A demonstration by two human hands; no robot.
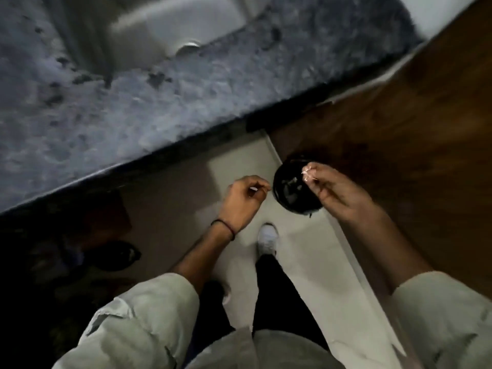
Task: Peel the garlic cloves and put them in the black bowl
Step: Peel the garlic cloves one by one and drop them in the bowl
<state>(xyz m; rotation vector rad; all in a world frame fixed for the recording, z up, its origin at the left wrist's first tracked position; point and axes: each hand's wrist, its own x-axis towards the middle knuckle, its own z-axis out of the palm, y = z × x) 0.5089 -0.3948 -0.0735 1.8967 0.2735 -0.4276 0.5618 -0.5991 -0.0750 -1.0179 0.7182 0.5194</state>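
Pale papery scraps (306, 173) pinched in fingertips of right hand (335, 189), seen over right rim of black round container (290, 190) standing on pale floor (173, 198); bowl or bin, cannot tell. Left hand (245, 198) just beside container, fingers curled; small pale bit (254, 188) at fingertips, grip on it too blurred to tell. Dark cord (226, 228) round left wrist; white shoe (267, 238) below hands. Speckled stone countertop (119, 107) with steel sink (173, 27) beyond; wooden cabinet door (399, 115) at right.

Sink (170, 30) in counter (106, 115) top-L, bin (287, 193) lower R, shoe (267, 238) below it
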